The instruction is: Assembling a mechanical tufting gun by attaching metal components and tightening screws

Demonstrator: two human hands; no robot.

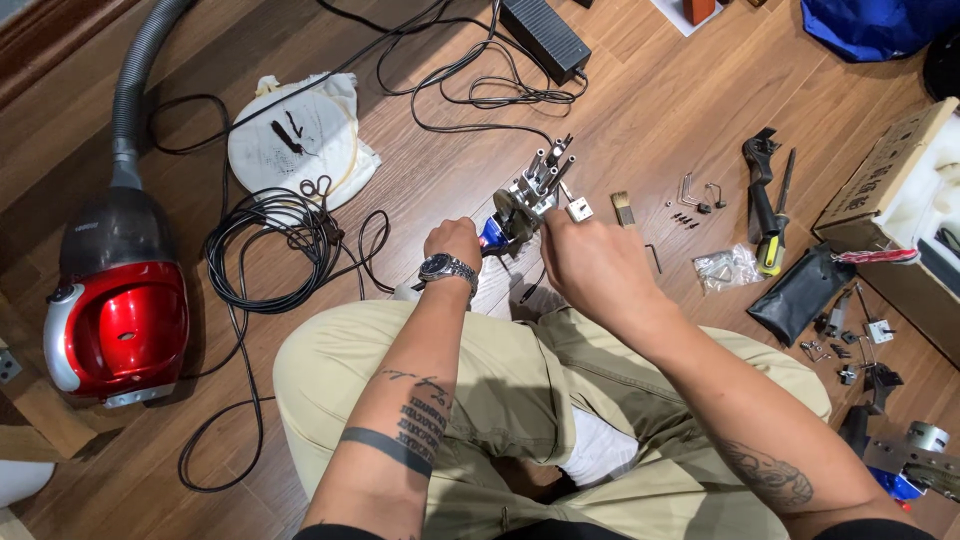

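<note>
Tattooed forearms reached out over khaki-clad knees, the person sitting on the wooden floor (640, 120). Their left hand (452, 243), a watch (447, 267) on its wrist, was closed around the near end of a metal assembly (530, 200) with rods sticking up, held just above the floor. Their right hand (592, 262) pinched at the assembly's side, fingers curled tight. A red vacuum cleaner (115, 310) sat well off to the left beside a coiled black cable (265, 250); a screwdriver (775, 225) lay to the right.
</note>
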